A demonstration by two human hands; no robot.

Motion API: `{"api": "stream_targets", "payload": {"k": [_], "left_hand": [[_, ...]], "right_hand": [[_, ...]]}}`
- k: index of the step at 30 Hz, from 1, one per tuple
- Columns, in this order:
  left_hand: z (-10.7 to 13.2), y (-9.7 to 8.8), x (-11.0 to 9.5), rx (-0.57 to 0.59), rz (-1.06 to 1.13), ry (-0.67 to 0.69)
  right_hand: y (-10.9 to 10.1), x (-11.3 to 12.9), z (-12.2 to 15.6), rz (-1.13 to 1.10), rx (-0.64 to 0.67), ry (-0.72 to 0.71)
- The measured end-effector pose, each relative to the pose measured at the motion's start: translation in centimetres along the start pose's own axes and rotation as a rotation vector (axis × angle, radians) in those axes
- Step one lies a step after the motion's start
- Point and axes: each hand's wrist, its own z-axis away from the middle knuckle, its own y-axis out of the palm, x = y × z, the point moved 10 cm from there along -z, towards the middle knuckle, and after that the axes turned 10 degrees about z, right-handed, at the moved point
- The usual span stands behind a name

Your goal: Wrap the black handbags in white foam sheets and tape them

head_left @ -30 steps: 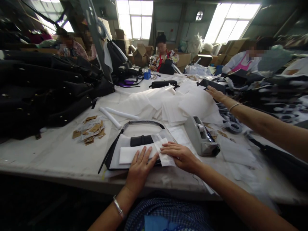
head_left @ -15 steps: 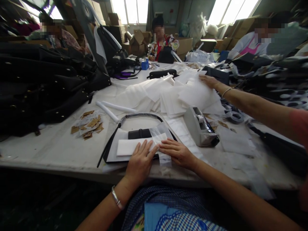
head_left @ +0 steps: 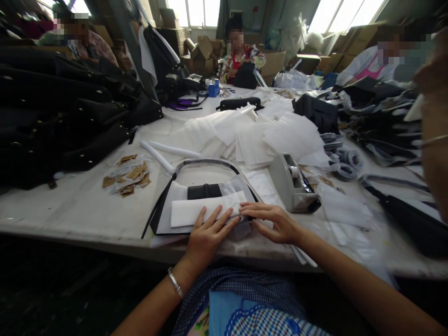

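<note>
A black handbag [head_left: 156, 220] with a looped handle [head_left: 206, 162] lies flat in front of me, its front covered by a thin white sheet. Across it rests a folded white foam strip [head_left: 185, 212], just below a black flap [head_left: 205, 191]. My left hand [head_left: 210, 231] is open, fingers spread flat on the strip. At the strip's right end, my right hand [head_left: 273, 221] touches it with stretched fingertips, thumb held apart. A clear film piece [head_left: 241, 228] shows under the fingers. A grey tape dispenser [head_left: 290, 184] stands to the right of the bag.
White foam sheets [head_left: 259, 135] are heaped behind the bag. Small brown packets [head_left: 131, 175] lie left, beside white rolls [head_left: 157, 156]. Black bags [head_left: 63, 107] are stacked at left; another black bag [head_left: 406, 214] lies right. A co-worker's arm [head_left: 434, 126] is at the right edge.
The clear film that hung over the bag's front edge is now folded up under my hands. My right hand has shifted slightly right. The co-worker's arm has drawn back from the sheets.
</note>
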Motion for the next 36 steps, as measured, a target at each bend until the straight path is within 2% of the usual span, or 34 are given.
{"api": "stream_targets", "payload": {"k": [2, 5, 10, 13, 16, 20, 24, 27, 29, 31, 36], "left_hand": [[0.0, 0.0, 0.2, -0.007, 0.013, -0.006], [-0.2, -0.3, 0.4, -0.028, 0.067, -0.021], [-1.2, -1.1, -0.1, -0.018, 0.201, -0.101], [-1.7, -1.5, -0.4, -0.104, 0.164, -0.153], [-1.6, -1.1, -0.7, -0.191, 0.071, -0.156], [-1.1, -0.2, -0.5, -0.232, 0.024, -0.15], [-0.9, -0.2, -0.5, -0.262, 0.026, -0.139], [-0.9, -0.5, -0.4, -0.295, 0.047, -0.147], [-0.9, -0.5, -0.4, -0.307, 0.049, -0.152], [-0.9, -0.4, -0.4, -0.309, 0.042, -0.151], [-0.8, -0.4, -0.5, -0.31, 0.051, -0.142]], "right_hand": [[0.0, -0.5, -0.4, 0.081, -0.016, 0.045], [1.0, -0.6, -0.1, 0.222, -0.106, -0.002], [2.9, -1.0, 1.1, 0.303, -0.206, -0.018], [3.3, -0.9, 1.5, 0.331, -0.221, 0.0], [2.4, -0.6, 1.4, 0.316, -0.221, 0.013], [0.6, -0.8, -1.1, 0.183, -0.057, 0.085], [-0.4, -1.7, -6.3, 0.262, 0.009, 0.108], [2.3, -3.4, -9.8, 0.384, 0.134, 0.074], [4.9, -5.2, -10.9, 0.458, 0.288, 0.104], [6.6, -6.6, -11.0, 0.509, 0.394, 0.139], [7.1, -8.0, -10.9, 0.594, 0.473, 0.21]]}}
